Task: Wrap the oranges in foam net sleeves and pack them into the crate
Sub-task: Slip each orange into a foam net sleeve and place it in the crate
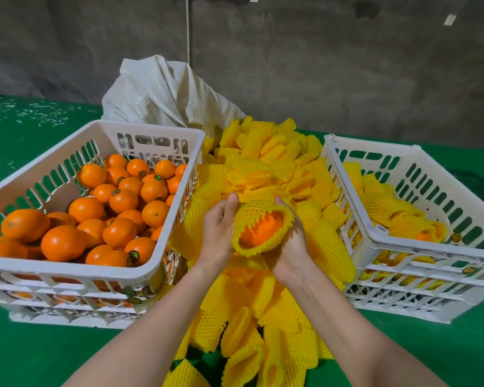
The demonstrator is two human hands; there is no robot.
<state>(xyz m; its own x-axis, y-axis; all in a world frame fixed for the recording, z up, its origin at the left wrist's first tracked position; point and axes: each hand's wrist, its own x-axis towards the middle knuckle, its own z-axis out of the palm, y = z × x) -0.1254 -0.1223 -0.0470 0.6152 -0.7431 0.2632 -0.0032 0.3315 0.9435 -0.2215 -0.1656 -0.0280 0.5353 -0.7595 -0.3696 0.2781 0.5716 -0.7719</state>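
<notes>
Orange (263, 229) sits half inside a yellow foam net sleeve (256, 210), cupped between my hands above the pile of loose sleeves (277, 169) on the green counter (39, 356). My left hand (220, 226) presses the sleeve's left side, thumb up along it; my right hand (289, 241) cradles it from beneath and behind. Left of my hands, a white crate of bare oranges (101, 208); on the right, the packing crate (419, 219) holding wrapped fruit. A white sack (162, 93) slumps behind the pile.
</notes>
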